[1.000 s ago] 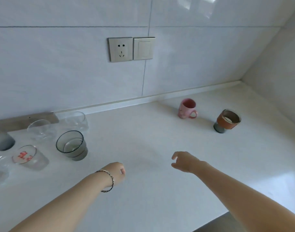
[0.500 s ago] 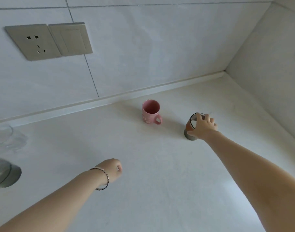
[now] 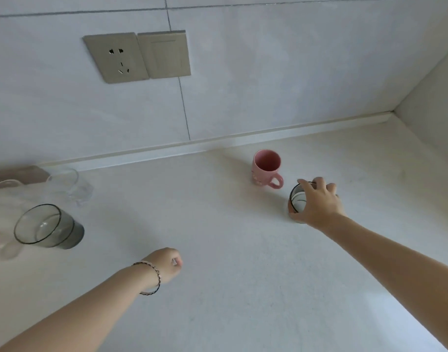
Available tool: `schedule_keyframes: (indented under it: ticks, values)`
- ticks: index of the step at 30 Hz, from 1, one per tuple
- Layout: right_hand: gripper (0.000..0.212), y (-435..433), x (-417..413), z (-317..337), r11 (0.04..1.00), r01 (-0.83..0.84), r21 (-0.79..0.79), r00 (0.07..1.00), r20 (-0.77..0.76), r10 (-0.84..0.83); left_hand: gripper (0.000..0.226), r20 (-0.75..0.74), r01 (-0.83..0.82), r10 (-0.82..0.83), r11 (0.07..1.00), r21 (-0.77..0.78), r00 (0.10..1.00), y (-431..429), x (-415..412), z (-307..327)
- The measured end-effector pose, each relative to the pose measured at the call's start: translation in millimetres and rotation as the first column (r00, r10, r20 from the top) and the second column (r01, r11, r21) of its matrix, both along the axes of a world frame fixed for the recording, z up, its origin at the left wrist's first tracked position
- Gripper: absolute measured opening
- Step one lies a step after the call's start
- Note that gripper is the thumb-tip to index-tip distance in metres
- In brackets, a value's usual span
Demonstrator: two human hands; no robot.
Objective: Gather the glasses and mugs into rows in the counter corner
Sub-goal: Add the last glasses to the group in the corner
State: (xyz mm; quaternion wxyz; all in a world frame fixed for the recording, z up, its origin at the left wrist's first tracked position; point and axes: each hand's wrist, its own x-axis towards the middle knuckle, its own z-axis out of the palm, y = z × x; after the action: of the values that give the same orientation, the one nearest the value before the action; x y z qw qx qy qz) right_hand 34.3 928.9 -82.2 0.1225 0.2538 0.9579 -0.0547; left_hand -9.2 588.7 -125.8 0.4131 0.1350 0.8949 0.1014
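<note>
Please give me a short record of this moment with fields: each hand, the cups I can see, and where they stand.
right hand: closed around the brown-sleeved glass, near the corner
left hand: loosely curled, holding nothing
pink mug: upright, handle toward the camera, beside the held glass
grey glass: at left, apart
clear glasses: far left, by the wall
counter: white

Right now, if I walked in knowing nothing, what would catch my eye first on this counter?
Probably the pink mug, the only bright colour, standing upright near the back wall toward the corner. Just right of it, the right hand wraps around a dark-rimmed glass. Far left, a smoky grey glass stands among clear ones, while the left hand hovers in a loose fist, empty.
</note>
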Motion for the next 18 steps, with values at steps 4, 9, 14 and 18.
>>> schedule_keyframes:
  ticks: [4,9,14,18]
  values:
    - [0.079,-91.2,-7.5,12.0,0.979,-0.172,-0.107,0.985,-0.022,0.171,0.011,-0.01,-0.072,0.073,0.997,0.019,0.997,-51.1,9.1,6.6]
    - [0.077,-225.9,-14.8,16.1,0.919,-0.34,-0.199,0.94,-0.047,0.338,0.012,-0.012,-0.166,0.166,0.985,0.038,0.986,-147.5,27.6,10.3]
    - [0.076,-361.8,-14.5,13.6,0.864,-0.448,-0.229,0.892,-0.047,0.45,0.015,-0.006,-0.235,0.235,0.972,0.016,0.972,-272.0,48.0,10.2]
    - [0.078,-462.8,-18.3,14.7,0.831,-0.498,-0.248,0.858,-0.004,0.513,0.025,0.001,-0.29,0.29,0.957,-0.011,0.957,-369.2,64.7,11.9]
